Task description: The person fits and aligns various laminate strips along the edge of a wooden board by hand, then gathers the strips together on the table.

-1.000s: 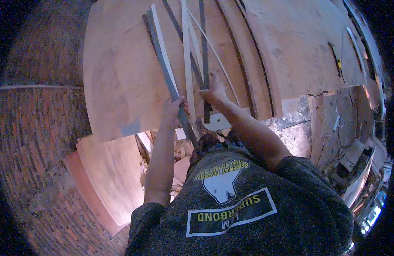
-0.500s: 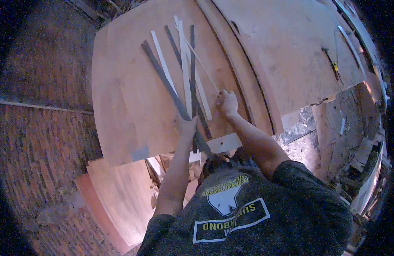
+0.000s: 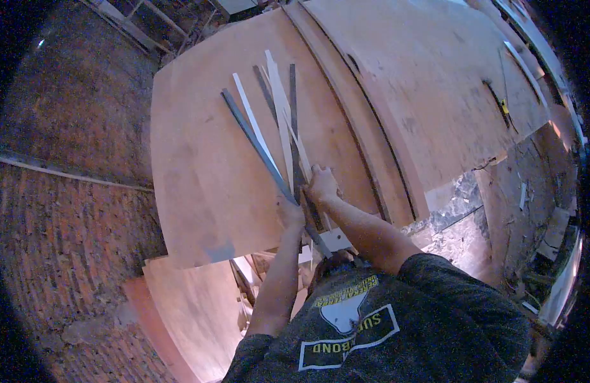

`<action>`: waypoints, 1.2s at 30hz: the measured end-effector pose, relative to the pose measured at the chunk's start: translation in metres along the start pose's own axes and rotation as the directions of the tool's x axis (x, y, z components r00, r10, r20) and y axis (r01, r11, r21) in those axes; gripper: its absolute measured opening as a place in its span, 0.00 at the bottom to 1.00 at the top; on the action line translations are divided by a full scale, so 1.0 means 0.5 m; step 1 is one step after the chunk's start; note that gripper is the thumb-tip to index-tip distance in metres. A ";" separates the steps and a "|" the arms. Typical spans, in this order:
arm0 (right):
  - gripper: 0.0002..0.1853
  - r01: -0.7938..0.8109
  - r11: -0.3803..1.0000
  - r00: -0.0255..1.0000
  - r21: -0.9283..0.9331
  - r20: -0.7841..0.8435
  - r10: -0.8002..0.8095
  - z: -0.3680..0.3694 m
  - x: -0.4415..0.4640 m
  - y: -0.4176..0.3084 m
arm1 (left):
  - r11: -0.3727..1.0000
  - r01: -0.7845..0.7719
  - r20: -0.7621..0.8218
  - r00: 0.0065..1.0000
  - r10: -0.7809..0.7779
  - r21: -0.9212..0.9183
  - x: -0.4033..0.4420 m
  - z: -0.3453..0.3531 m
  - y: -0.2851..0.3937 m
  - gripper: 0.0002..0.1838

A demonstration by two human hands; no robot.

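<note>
Several long, thin strips, some dark and some pale, lie fanned out on a large brown board. My left hand is closed around a dark strip at the left of the bunch, near the board's front edge. Just to its right, my right hand has its fingers curled on a pale strip; its fingertips are partly hidden. Between the hands, a wider pale strip and another dark strip point away from me. A white strip lies beside the left dark one.
Two long curved battens run along the board to the right. Farther right, a hammer-like tool with a yellow part lies on another sheet. A brick wall stands at the left. Below lies a lighter panel.
My right hand has moved left and toward me, bringing the thin pale strip in against the bunch. My left hand still grips the dark strip. The view has shifted slightly.
</note>
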State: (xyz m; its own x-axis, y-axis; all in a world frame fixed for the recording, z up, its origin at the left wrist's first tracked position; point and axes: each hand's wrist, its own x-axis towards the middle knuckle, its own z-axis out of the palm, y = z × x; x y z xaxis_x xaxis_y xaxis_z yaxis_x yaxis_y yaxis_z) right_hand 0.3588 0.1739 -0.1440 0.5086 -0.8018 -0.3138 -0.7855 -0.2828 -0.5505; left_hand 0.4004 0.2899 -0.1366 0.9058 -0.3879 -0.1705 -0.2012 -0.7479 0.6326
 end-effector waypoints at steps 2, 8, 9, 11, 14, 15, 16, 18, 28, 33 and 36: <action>0.31 -0.007 1.000 1.000 0.019 0.004 0.007 0.000 0.008 0.003 | 0.991 -0.044 -0.010 0.999 0.044 -0.124 0.006 0.010 -0.007 0.37; 0.23 -0.068 0.997 0.998 0.032 0.020 0.067 0.032 0.019 0.019 | 0.991 0.088 0.069 0.993 -0.095 0.100 0.031 0.049 -0.055 0.31; 0.23 -0.067 0.998 0.997 0.019 0.024 0.067 0.023 0.010 0.015 | 0.980 0.110 0.090 0.988 -0.126 0.165 0.030 0.039 -0.044 0.31; 0.23 -0.084 0.996 0.996 0.008 0.037 0.084 0.009 -0.002 0.007 | 0.961 0.077 0.065 0.993 -0.097 0.264 0.067 0.108 -0.131 0.32; 0.25 -0.104 0.994 0.992 0.028 0.070 0.102 0.007 -0.024 0.011 | 0.979 0.027 0.144 0.988 -0.056 0.201 0.085 0.125 -0.193 0.32; 0.25 -0.086 0.995 0.994 0.051 0.074 0.082 0.005 -0.023 0.014 | 0.990 0.016 0.184 0.982 -0.043 0.143 0.084 0.124 -0.200 0.32; 0.25 -0.068 0.995 0.995 0.075 0.075 0.062 0.004 -0.025 0.015 | 0.987 0.016 0.173 0.984 -0.044 0.160 0.074 0.116 -0.192 0.32; 0.25 -0.038 0.997 0.999 0.064 0.015 0.037 0.007 -0.041 0.011 | 0.981 0.015 0.156 0.987 -0.046 0.196 0.052 0.092 -0.161 0.30; 0.22 -0.062 0.995 0.998 0.080 -0.006 0.062 0.035 -0.036 0.017 | 0.987 0.036 0.173 0.983 -0.063 0.157 0.052 0.089 -0.140 0.24; 0.21 -0.217 0.960 0.962 0.177 -0.130 0.241 0.064 -0.027 0.028 | 0.996 -0.001 0.103 0.995 -0.008 0.084 0.035 0.113 -0.174 0.24; 0.21 -0.163 0.971 0.977 0.174 -0.108 0.183 0.058 -0.038 0.009 | 0.961 0.048 0.132 0.987 -0.087 0.272 0.027 0.074 -0.167 0.29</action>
State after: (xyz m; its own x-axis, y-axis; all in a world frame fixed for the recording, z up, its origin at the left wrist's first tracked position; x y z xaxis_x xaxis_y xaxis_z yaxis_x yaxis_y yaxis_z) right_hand 0.3558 0.2030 -0.1629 0.3147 -0.8923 -0.3236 -0.7843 -0.0525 -0.6181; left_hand 0.4158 0.3272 -0.2196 0.8628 -0.3890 -0.3229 -0.2508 -0.8840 0.3945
